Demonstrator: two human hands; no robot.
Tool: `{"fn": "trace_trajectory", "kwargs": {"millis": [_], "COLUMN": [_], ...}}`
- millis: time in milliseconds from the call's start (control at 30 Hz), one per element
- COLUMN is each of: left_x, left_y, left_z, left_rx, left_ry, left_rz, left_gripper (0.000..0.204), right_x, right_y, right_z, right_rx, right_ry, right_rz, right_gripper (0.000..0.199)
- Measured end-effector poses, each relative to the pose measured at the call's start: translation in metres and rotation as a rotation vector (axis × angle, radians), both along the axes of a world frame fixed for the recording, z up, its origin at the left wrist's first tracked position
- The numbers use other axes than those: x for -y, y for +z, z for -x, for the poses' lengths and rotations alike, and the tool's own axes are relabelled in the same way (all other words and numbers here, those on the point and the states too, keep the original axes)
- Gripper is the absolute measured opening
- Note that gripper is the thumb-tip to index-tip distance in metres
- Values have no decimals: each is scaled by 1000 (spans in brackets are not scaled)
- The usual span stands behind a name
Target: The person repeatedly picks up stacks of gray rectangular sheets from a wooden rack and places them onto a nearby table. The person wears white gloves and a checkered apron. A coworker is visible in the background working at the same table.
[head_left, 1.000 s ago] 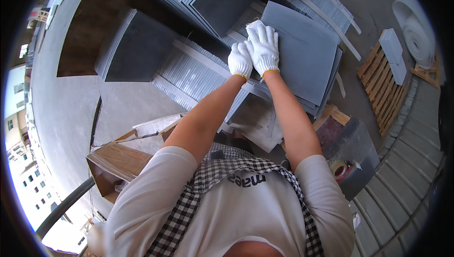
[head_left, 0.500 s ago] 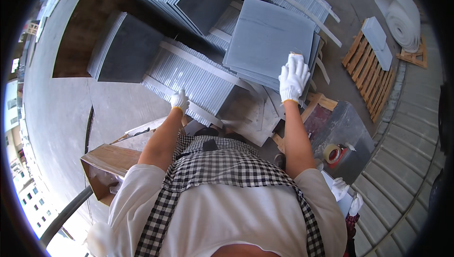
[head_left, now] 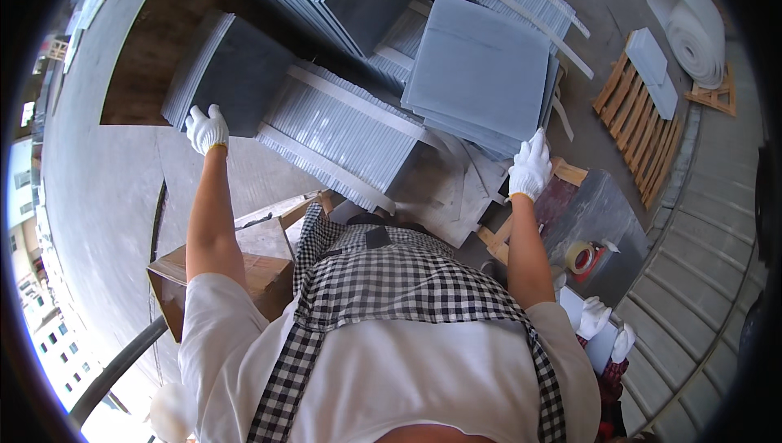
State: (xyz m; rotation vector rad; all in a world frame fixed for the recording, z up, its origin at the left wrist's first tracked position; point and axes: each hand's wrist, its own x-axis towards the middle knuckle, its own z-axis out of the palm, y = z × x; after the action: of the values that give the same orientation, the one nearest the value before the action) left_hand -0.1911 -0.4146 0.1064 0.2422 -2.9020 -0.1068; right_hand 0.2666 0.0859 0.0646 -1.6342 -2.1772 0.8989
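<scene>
While the large grey square stone slab (head_left: pixel 481 64) lies flat atop a strapped stack of tiles, the white-gloved right hand (head_left: pixel 530 167) curls its grip over its near corner; the left hand (head_left: pixel 206 127), fingers spread, rests beside a dark upright slab (head_left: pixel 240 76). A brown cardboard box (head_left: pixel 261 268) sits below.

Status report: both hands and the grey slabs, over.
Left hand spread open at the dark slab edge. Right hand on the corner of the top slab, grip unclear. Strapped stack between them.
</scene>
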Motion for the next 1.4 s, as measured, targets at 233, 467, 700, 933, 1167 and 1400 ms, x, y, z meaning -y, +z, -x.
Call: {"fn": "trace_trajectory", "kwargs": {"millis": [233, 467, 700, 933, 1167, 1400], "left_x": [-18, -18, -15, -10, -6, -2], "left_y": [7, 9, 1, -2, -3, -9], "left_z": [20, 26, 40, 47, 51, 55], "left_rx": [102, -44, -98, -159, -179, -300], "left_ry": [-65, -155, -155, -152, -173, -215], "left_rz": [284, 260, 350, 323, 270, 291], "left_gripper": [77, 61, 52, 44, 42, 36], "right_x": [33, 78, 92, 106, 115, 121], "right_y": [17, -3, -36, -34, -24, -23], "right_z": [-23, -46, -54, -44, -36, -28], "right_rx": [-173, -190, -150, -77, -107, -102], "right_ry": [-84, -160, -72, -123, -180, -123], "right_rz": [237, 208, 133, 156, 288, 218], "right_gripper": [44, 42, 45, 41, 43, 42]}}
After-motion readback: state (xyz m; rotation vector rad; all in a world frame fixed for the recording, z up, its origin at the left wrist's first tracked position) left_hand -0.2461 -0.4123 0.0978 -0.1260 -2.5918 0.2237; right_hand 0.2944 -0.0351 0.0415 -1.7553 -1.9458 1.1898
